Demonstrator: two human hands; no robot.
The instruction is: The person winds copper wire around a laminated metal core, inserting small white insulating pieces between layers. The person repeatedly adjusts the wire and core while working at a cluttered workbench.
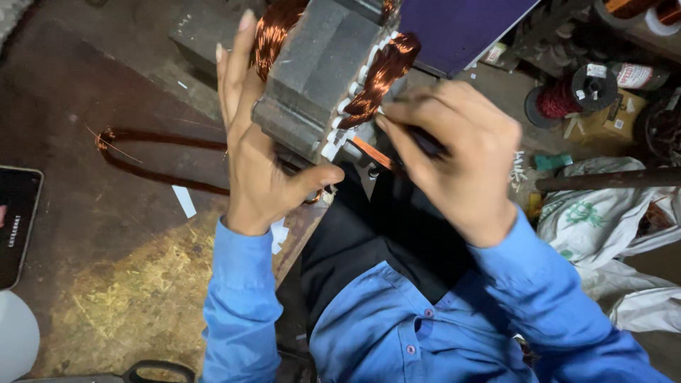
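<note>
Head view, read from the left with the motor core as the landmark: far left of it, at the frame's edge, lies a dark phone (15, 223), and near that a loop of copper wire (152, 159) rests on the worn brown table (106, 269), with small white paper slips (184, 201) scattered about. The left hand (257, 152) comes next, fingers spread and upright against the core's left side, thumb hooked under its lower edge, so it is open but bracing and carrying the piece rather than closed around it. The motor core (319, 67) itself sits raised above the table's near edge, a grey stacked-steel block with copper windings (379, 71) bulging from its end and white slot liners between them. It looks heavy and rigid; the steel flanks would be the safe place to take hold, while the fine windings and their thin coating seem easy to nick or bend and are best left untouched. Just right of the core, the right hand (454, 152) is closed, fingertips pinched on a thin dark tool (425, 142) whose tip meets the windings. Well to the right of the core stand wire spools (578, 92) and white sacks (603, 220).
</note>
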